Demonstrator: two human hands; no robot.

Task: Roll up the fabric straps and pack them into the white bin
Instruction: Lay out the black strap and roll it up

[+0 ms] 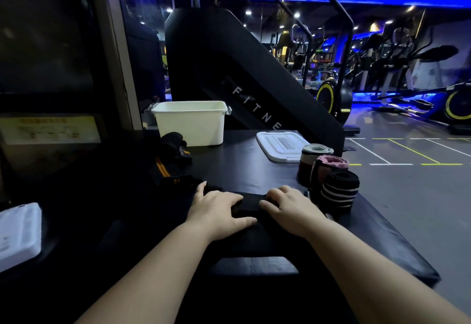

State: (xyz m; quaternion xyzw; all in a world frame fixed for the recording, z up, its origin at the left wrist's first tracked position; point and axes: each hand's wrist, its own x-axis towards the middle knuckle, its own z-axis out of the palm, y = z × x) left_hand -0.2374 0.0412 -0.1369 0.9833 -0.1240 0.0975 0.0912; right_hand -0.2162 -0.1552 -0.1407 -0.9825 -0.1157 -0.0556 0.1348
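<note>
Centre of frame, low: black strap (251, 205) lies across the dark bench (254, 168), partly rolled as far as I can judge; it is black on black and the edges are hard to read. Left hand (216, 207) and right hand (290, 205) sit at its two ends, fingers curled over the bundle and gripping it.

Handling, my judgement: light, soft, woven, not fragile. It will spring loose if pressure drops, so hold it across its full width with both thumbs behind the roll and keep tension. It will likely compress enough to wedge into the bin.

Containers: bin (190, 105) stands upper centre-left, open. I see its inner far wall only; the bottom is hidden, so I cannot tell its contents. Lid (280, 145) lies flat to its right, apart from it.

Middle right: three finished rolls (339, 191) stand on end, touching each other, not yet in the bin. Left of centre: loose straps (163, 168) with orange stripes, unrolled.
</note>
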